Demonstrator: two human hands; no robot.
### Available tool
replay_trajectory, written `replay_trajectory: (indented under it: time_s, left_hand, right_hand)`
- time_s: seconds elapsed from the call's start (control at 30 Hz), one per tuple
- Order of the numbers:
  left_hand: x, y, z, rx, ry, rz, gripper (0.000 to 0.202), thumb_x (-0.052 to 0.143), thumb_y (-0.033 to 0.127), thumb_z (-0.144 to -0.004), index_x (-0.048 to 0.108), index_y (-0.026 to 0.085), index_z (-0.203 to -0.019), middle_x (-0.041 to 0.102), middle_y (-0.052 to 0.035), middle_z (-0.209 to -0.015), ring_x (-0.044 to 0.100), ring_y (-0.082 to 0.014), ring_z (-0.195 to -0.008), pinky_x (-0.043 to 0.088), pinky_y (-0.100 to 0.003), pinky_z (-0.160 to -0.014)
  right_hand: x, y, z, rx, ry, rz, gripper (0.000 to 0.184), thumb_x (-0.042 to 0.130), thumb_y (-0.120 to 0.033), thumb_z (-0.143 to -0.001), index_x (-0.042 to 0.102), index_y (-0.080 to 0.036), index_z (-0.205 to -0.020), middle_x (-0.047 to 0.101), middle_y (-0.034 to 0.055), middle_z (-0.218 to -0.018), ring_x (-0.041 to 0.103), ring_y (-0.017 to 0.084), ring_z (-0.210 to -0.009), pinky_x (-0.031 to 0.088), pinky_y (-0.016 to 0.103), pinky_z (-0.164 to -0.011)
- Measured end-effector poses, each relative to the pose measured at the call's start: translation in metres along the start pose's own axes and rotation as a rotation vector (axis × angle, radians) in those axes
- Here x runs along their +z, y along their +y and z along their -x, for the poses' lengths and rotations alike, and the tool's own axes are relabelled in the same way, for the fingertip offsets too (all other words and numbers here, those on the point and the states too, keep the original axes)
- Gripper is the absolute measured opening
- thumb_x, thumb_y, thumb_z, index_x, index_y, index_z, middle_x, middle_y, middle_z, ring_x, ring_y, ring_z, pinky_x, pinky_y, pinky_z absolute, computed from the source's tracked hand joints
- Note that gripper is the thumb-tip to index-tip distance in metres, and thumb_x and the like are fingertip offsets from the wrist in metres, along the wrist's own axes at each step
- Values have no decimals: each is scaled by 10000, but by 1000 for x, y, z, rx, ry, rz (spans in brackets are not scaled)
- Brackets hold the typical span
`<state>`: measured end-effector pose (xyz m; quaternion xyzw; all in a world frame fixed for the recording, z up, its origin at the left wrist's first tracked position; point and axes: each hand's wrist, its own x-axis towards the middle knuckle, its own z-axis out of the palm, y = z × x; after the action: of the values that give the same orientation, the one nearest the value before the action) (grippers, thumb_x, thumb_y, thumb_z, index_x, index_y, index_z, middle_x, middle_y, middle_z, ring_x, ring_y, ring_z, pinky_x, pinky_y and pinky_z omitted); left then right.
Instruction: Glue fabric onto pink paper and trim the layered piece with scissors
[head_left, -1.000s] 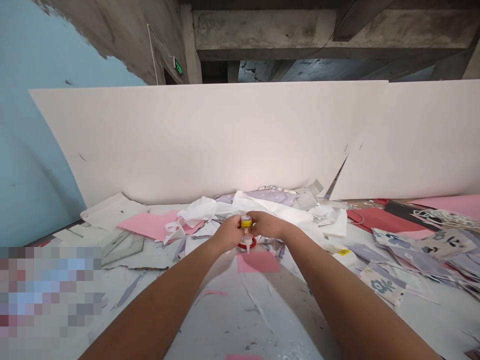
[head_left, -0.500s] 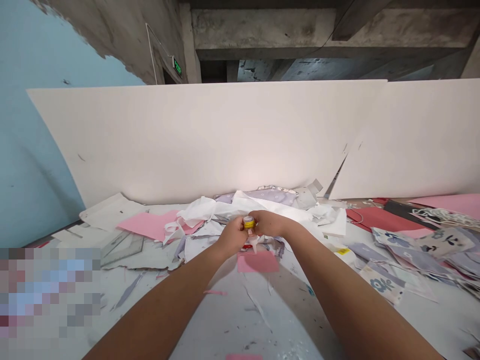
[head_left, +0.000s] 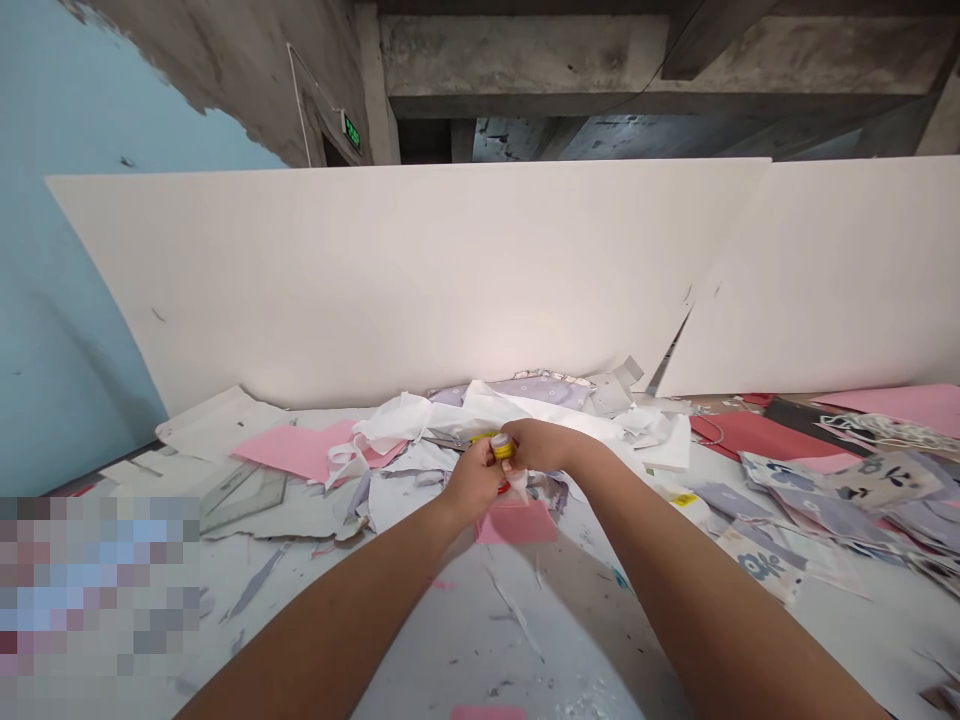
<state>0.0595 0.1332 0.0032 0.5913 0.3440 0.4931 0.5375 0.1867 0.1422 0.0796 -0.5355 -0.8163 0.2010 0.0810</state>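
Both hands grip a small plastic glue bottle (head_left: 502,448) with a yellow label, its white nozzle pointing down and tilted. My left hand (head_left: 474,482) closes around its lower side, and my right hand (head_left: 544,445) pinches it from the right. The nozzle tip sits just above a small pink paper square (head_left: 516,523), and I cannot tell whether they touch. A bit of a red ring (head_left: 504,488) shows below my fingers, mostly hidden. Behind my hands lie metal scissors (head_left: 446,438) and crumpled white paper (head_left: 401,500).
The scrap-strewn white worktable (head_left: 450,640) holds a pink sheet (head_left: 292,450), a glass pane (head_left: 240,500), patterned paper pieces (head_left: 765,565) and a red sheet (head_left: 750,437). A tall white board (head_left: 375,280) stands along the back. The lower left corner is pixelated.
My hands and the bottle have moved slightly right and down, closer to the pink square. The bottle now tilts more, and the red ring has become mostly hidden.
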Motion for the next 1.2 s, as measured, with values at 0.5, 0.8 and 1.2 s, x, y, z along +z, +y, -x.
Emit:
replay_trajectory:
  time_s: [0.5, 0.8, 1.2]
  left_hand:
    - [12, 0, 0, 27, 22, 117, 275, 616, 199, -609, 531, 156, -867, 531, 37, -649, 383, -49, -511, 266, -178, -488]
    - [16, -2, -2, 34, 23, 183, 321, 679, 229, -570, 528, 156, -844, 564, 26, -680, 468, -75, -592, 340, -197, -570]
    - [13, -2, 1, -29, -45, 206, 384, 723, 273, -560, 543, 147, -875, 609, -16, -778, 560, -147, -766, 399, -264, -701]
  right_hand:
    - [-10, -15, 10, 112, -146, 274, 231, 488, -289, -825, 531, -143, -999, 578, 37, -932, 562, 143, -787, 466, 327, -691]
    - [-12, -19, 12, 165, -202, 340, 264, 471, -288, -840, 513, -156, -1064, 547, 59, -1059, 556, 167, -882, 471, 360, -747]
    - [-11, -11, 9, 142, -183, 323, 196, 531, -273, -774, 547, -140, -917, 575, 16, -805, 546, 129, -676, 438, 270, -582]
